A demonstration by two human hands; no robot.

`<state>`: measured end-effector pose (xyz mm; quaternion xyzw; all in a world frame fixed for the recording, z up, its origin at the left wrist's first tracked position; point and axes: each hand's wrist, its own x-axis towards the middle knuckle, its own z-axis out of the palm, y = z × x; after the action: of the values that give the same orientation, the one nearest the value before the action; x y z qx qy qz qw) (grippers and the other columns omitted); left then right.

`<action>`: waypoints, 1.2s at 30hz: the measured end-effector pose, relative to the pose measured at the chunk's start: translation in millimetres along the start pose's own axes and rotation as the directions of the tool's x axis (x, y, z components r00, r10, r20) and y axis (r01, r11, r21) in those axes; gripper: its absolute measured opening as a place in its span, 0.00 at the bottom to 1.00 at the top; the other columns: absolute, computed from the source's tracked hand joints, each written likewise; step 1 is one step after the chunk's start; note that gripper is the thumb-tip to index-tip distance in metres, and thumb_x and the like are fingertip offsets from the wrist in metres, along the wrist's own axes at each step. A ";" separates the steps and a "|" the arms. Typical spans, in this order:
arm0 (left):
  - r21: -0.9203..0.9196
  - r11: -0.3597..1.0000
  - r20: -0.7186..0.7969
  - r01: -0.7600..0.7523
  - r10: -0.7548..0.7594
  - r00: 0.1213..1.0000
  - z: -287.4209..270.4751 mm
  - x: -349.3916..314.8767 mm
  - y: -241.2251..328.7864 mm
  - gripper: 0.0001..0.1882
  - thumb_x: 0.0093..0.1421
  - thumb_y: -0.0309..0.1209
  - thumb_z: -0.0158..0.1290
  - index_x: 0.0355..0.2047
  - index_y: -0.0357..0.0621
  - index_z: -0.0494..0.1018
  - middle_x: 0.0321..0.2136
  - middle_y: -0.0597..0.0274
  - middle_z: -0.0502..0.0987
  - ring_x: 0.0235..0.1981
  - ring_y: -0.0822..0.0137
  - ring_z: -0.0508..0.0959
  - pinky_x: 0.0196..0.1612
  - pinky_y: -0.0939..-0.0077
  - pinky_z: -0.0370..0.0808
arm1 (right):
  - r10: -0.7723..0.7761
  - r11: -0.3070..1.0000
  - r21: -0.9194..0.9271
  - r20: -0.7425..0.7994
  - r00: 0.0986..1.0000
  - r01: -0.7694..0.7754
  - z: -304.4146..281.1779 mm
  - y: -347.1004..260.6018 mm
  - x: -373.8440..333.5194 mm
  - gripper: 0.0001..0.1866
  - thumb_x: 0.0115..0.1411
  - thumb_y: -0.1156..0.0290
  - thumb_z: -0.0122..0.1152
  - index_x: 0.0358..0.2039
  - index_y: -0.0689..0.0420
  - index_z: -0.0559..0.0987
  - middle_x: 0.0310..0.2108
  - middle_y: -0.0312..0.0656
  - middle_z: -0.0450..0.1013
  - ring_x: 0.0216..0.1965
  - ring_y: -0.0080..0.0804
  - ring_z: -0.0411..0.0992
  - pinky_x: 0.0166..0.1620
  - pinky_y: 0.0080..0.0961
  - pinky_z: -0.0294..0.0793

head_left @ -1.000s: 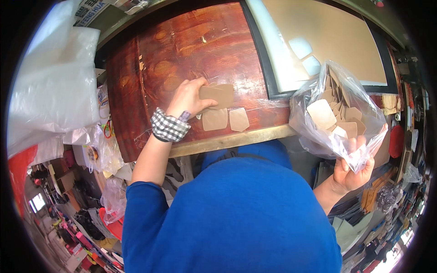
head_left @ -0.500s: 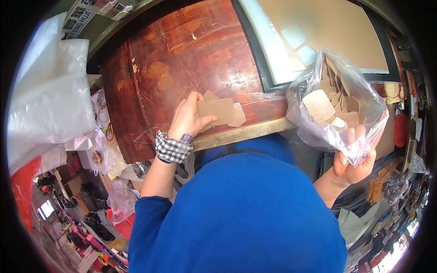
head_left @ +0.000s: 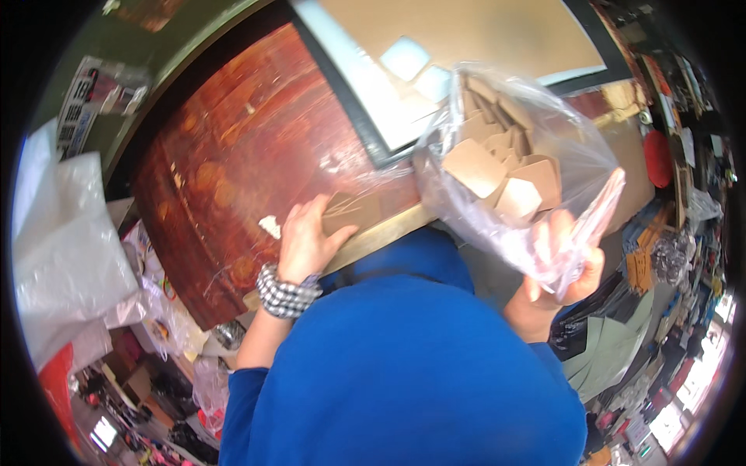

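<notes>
At the table's front edge, my left hand is closed round a small stack of brown card pieces, thumb on the near side. Some of their edges show as thin lines, and the fingers hide part of the stack. Off to the right, my right hand grips the gathered rim of a clear plastic bag. The bag's mouth gapes towards me. Inside it lie many loose brown card pieces, tilted and overlapping, a few with a paler face.
The reddish-brown wooden table has a pale front edge. A dark-bordered board at the back carries two pale blue pieces. A white scrap lies beside my left hand. Clear plastic sheeting hangs at the left.
The whole view has turned and shifted. The card pieces under my left hand, fanned out flat before, are now drawn together and partly edge-on. My right hand still grips the bag.
</notes>
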<state>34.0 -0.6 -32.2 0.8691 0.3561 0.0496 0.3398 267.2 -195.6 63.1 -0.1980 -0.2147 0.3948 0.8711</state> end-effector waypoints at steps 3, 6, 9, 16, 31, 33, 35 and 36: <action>-0.140 0.987 -0.047 0.075 -0.082 0.996 -21.4 14.2 17.3 0.28 0.43 0.31 0.70 0.45 0.39 0.74 0.40 0.50 0.77 0.40 0.54 0.78 0.46 0.63 0.76 | -0.026 0.999 0.024 -0.001 1.000 0.026 -3.4 -2.0 -7.0 0.42 0.60 0.71 0.42 0.71 0.34 0.38 0.25 0.49 0.62 0.19 0.37 0.64 0.14 0.32 0.79; -0.572 0.806 -0.345 -0.155 -0.065 0.936 -31.2 49.9 54.4 0.26 0.45 0.26 0.70 0.45 0.39 0.74 0.40 0.56 0.77 0.40 0.61 0.80 0.44 0.67 0.79 | 0.015 0.999 0.046 -0.014 1.000 -0.014 -2.6 -3.3 -14.0 0.45 0.59 0.73 0.42 0.70 0.29 0.35 0.23 0.49 0.64 0.16 0.40 0.67 0.17 0.37 0.81; -0.243 0.752 -0.483 -0.613 0.454 0.748 -18.7 86.0 103.8 0.31 0.45 0.29 0.70 0.50 0.40 0.71 0.43 0.55 0.76 0.42 0.56 0.77 0.48 0.64 0.75 | 0.108 0.994 0.015 -0.052 0.993 -0.107 0.1 -4.4 -20.3 0.46 0.58 0.72 0.43 0.70 0.25 0.35 0.22 0.49 0.63 0.16 0.40 0.67 0.17 0.39 0.80; -0.139 0.864 -0.281 -0.484 0.434 0.856 16.7 182.2 131.1 0.27 0.56 0.38 0.61 0.55 0.42 0.70 0.54 0.48 0.70 0.51 0.53 0.72 0.53 0.63 0.71 | -0.068 0.998 -0.019 -0.117 0.991 0.066 -16.4 -14.9 -29.6 0.44 0.60 0.70 0.42 0.70 0.31 0.34 0.28 0.54 0.65 0.23 0.43 0.68 0.13 0.39 0.77; -0.579 0.152 -0.791 -0.801 0.135 0.597 -121.6 110.4 154.3 0.11 0.70 0.31 0.39 0.45 0.39 0.68 0.16 0.72 0.63 0.15 0.79 0.60 0.18 0.83 0.61 | -0.026 0.996 0.081 0.021 0.999 0.025 27.0 -65.5 32.4 0.35 0.58 0.75 0.45 0.65 0.54 0.45 0.24 0.51 0.70 0.20 0.43 0.72 0.17 0.36 0.75; -0.492 0.054 -0.857 -0.869 0.144 0.494 -150.4 73.0 157.8 0.15 0.69 0.33 0.38 0.46 0.35 0.68 0.15 0.72 0.60 0.15 0.78 0.59 0.20 0.79 0.62 | -0.015 0.997 -0.074 0.039 0.999 0.018 34.0 -61.2 52.0 0.31 0.57 0.76 0.49 0.61 0.60 0.54 0.24 0.51 0.72 0.21 0.41 0.73 0.21 0.34 0.76; -0.366 0.057 -0.923 -0.929 0.104 0.370 -160.6 47.4 155.1 0.20 0.67 0.36 0.39 0.50 0.30 0.66 0.15 0.69 0.62 0.17 0.77 0.61 0.25 0.79 0.66 | -0.007 0.934 -0.357 0.057 0.998 0.027 36.8 -45.8 72.2 0.27 0.55 0.77 0.54 0.57 0.67 0.63 0.24 0.50 0.73 0.22 0.39 0.74 0.25 0.32 0.77; -0.354 0.286 -0.933 -0.891 -0.038 0.358 -160.2 40.5 149.0 0.17 0.66 0.34 0.40 0.48 0.31 0.66 0.19 0.66 0.66 0.19 0.76 0.65 0.27 0.80 0.67 | -0.015 0.882 -0.465 0.147 0.989 0.082 37.3 -37.5 82.7 0.26 0.55 0.77 0.56 0.55 0.70 0.68 0.24 0.50 0.74 0.23 0.38 0.75 0.28 0.30 0.77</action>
<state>98.7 38.0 177.2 0.4913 0.0826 0.7243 0.4766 319.3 -148.0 131.3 -0.3694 -0.3692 0.3221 0.7896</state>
